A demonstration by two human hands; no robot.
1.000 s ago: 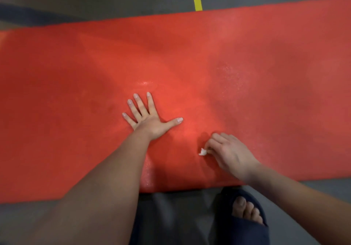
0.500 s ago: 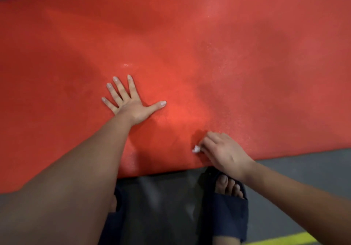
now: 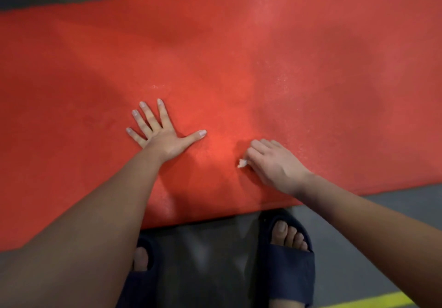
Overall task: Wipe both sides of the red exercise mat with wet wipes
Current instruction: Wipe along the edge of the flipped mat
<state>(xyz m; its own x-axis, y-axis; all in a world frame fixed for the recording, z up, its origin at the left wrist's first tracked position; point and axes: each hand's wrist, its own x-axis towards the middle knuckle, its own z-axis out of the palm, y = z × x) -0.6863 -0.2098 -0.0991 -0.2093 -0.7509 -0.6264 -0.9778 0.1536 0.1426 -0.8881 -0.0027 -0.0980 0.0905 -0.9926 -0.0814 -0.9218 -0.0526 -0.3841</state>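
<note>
A red exercise mat [image 3: 311,68] is spread across a grey floor [image 3: 382,217], the left hand [image 3: 162,138] pressed flat on it with fingers splayed, a small white wipe [image 3: 242,163] pinched against it by the right hand [image 3: 275,164].

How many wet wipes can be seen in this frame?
1. The wipe pokes out from the right hand, which curls over it on the mat; most of it is hidden. The left hand lies flat on the mat, with no wipe showing under it.
</note>
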